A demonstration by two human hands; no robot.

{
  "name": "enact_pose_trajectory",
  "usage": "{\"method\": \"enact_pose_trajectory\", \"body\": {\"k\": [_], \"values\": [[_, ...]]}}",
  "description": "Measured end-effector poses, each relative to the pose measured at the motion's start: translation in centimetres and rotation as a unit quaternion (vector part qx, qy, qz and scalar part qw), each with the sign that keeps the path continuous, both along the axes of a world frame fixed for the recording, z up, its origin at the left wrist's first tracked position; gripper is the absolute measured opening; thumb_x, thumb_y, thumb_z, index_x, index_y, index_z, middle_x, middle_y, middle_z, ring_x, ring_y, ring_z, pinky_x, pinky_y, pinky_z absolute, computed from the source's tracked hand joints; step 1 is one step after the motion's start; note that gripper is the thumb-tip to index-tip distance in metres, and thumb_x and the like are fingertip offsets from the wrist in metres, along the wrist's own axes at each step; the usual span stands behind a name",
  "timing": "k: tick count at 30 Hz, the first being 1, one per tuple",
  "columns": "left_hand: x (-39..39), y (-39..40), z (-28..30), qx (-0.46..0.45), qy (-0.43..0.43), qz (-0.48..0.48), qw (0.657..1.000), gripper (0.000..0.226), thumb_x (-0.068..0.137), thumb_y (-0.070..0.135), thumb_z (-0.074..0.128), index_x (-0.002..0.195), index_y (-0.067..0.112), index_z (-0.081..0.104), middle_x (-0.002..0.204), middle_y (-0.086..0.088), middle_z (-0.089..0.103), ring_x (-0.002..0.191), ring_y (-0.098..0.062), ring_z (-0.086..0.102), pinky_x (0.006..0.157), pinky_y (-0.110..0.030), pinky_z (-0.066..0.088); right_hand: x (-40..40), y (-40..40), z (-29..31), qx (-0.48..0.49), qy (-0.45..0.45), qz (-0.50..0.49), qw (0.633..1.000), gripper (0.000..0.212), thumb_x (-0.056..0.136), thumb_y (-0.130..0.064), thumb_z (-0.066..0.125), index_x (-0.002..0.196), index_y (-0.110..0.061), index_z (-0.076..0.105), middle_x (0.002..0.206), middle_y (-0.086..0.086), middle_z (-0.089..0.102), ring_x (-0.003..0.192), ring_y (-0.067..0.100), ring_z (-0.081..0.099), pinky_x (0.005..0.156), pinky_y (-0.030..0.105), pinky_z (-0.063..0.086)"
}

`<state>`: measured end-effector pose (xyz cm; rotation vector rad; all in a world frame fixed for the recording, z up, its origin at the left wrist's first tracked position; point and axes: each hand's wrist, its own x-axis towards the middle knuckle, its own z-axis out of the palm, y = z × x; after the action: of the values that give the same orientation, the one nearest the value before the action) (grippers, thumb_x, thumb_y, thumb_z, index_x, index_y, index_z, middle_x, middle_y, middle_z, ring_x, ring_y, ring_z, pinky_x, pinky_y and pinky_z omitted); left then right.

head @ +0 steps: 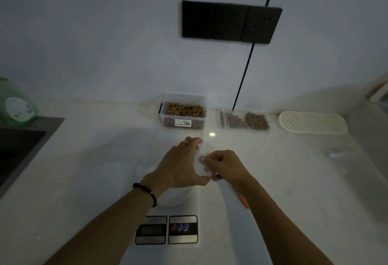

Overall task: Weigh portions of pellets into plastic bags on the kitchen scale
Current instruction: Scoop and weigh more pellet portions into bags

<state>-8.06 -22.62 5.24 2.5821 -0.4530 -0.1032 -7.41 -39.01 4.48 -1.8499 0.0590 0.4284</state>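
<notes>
Landmark: the kitchen scale (168,230) sits on the pale table (84,170), its display nearest the person; every place below is given from it.
Plastic bag: a clear, nearly invisible plastic bag (201,149) is held above the scale's far edge, between the two hands; its outline is faint in the dim light.
Left hand: the left hand (180,164) has fingers (194,140) curled around the bag's upper edge, thumb pinching lower down.
Right hand: the right hand (223,165) is clenched in a pinch on the bag's opposite lip, just beside the left thumb.
Pellets: the open container of pellets (183,110) stands beyond the scale against the wall; two filled bags (244,120) lie to its right.
Step in hand: probably opening the bag's mouth.
Doing it well: rub the two film layers apart, spread the mouth wide, and seat the bag upright on the platform.
Risk: thin film may cling shut or slump sideways off the scale.
Elsewhere: a white perforated tray (312,123) lies far right of the scale; a green bottle (16,107) far left.
</notes>
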Motion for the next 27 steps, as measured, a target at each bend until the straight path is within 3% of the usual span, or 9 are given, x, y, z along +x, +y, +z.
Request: {"method": "enact_pose_trajectory", "body": {"k": [3,5,8,10,13,16,21,24,27], "values": [[0.1,-0.1,-0.4,-0.003,0.010,0.041,0.999,0.090,0.064,0.057,0.076,0.135,0.023,0.032,0.127,0.005,0.046,0.110,-0.015,0.052,0.088,-0.030,0.046,0.5,-1.6,-0.8,0.007,-0.025,-0.094,0.995,0.030,0.094,-0.032,0.058,0.083,-0.006,0.070,0.075,0.008,0.070,0.064,0.017,0.064,0.066,0.031,0.057],[0.1,-0.1,-0.6,0.000,0.019,0.065,0.998,0.092,0.065,0.056,0.076,0.138,0.022,0.031,0.131,0.004,0.045,0.115,-0.015,0.051,0.090,-0.028,0.046,1.1,-3.3,-2.0,-0.145,-0.062,-0.109,0.982,0.029,0.093,-0.034,0.059,0.080,-0.009,0.068,0.070,0.005,0.067,0.064,0.016,0.062,0.071,0.038,0.059],[-0.1,-0.3,-1.0,-0.004,0.027,0.092,0.995,0.095,0.064,0.059,0.076,0.140,0.022,0.031,0.136,0.004,0.045,0.119,-0.013,0.050,0.092,-0.028,0.045,1.0,-5.1,-3.5,-0.414,-0.016,0.003,0.910,0.042,0.078,-0.054,0.067,0.093,-0.015,0.059,0.085,0.001,0.064,0.077,0.017,0.063,0.069,0.032,0.054],[-0.2,-0.5,-1.1,-0.006,0.028,0.102,0.994,0.094,0.065,0.059,0.076,0.139,0.023,0.032,0.136,0.005,0.045,0.117,-0.013,0.051,0.089,-0.026,0.044,0.8,-5.2,-4.5,-0.466,0.011,0.057,0.883,0.050,0.075,-0.056,0.066,0.103,-0.016,0.053,0.098,0.003,0.062,0.089,0.021,0.063,0.076,0.032,0.053],[-0.3,-0.6,-1.2,-0.011,0.020,0.119,0.993,0.092,0.065,0.059,0.076,0.138,0.024,0.033,0.134,0.006,0.046,0.112,-0.013,0.053,0.085,-0.023,0.042,0.5,-5.1,-5.6,-0.459,-0.010,0.063,0.886,0.037,0.082,-0.043,0.059,0.105,-0.014,0.054,0.098,0.005,0.062,0.093,0.025,0.063,0.079,0.034,0.053],[-0.3,-0.3,-1.3,-0.016,0.014,0.137,0.990,0.092,0.064,0.059,0.077,0.138,0.025,0.034,0.131,0.006,0.046,0.109,-0.014,0.054,0.086,-0.027,0.046,0.9,-5.4,-5.8,-0.415,-0.008,0.051,0.908,0.024,0.084,-0.038,0.061,0.092,-0.017,0.055,0.095,0.006,0.064,0.091,0.026,0.064,0.074,0.030,0.050],[0.3,0.5,-0.6,-0.031,-0.003,0.159,0.987,0.093,0.064,0.061,0.076,0.139,0.026,0.034,0.129,0.005,0.047,0.105,-0.014,0.056,0.086,-0.031,0.050,2.5,-4.7,-3.5,-0.210,-0.064,-0.015,0.976,0.021,0.095,-0.029,0.056,0.083,-0.014,0.064,0.067,0.006,0.067,0.057,0.018,0.064,0.062,0.034,0.056],[1.0,1.5,0.1,-0.033,-0.015,0.169,0.985,0.088,0.065,0.060,0.075,0.136,0.028,0.035,0.126,0.007,0.046,0.104,-0.012,0.054,0.082,-0.027,0.047,4.1,-2.6,-1.6,-0.206,-0.123,-0.011,0.971,0.029,0.098,-0.019,0.047,0.079,-0.004,0.063,0.069,0.014,0.064,0.059,0.021,0.056,0.058,0.030,0.043],[2.2,3.1,0.6,-0.032,-0.031,0.176,0.983,0.083,0.066,0.058,0.075,0.133,0.027,0.037,0.125,0.007,0.047,0.102,-0.012,0.055,0.078,-0.023,0.043,6.4,-0.4,-0.3,-0.222,-0.119,0.004,0.968,0.023,0.092,-0.004,0.040,0.079,0.001,0.057,0.069,0.013,0.057,0.061,0.024,0.052,0.058,0.032,0.041]]}}
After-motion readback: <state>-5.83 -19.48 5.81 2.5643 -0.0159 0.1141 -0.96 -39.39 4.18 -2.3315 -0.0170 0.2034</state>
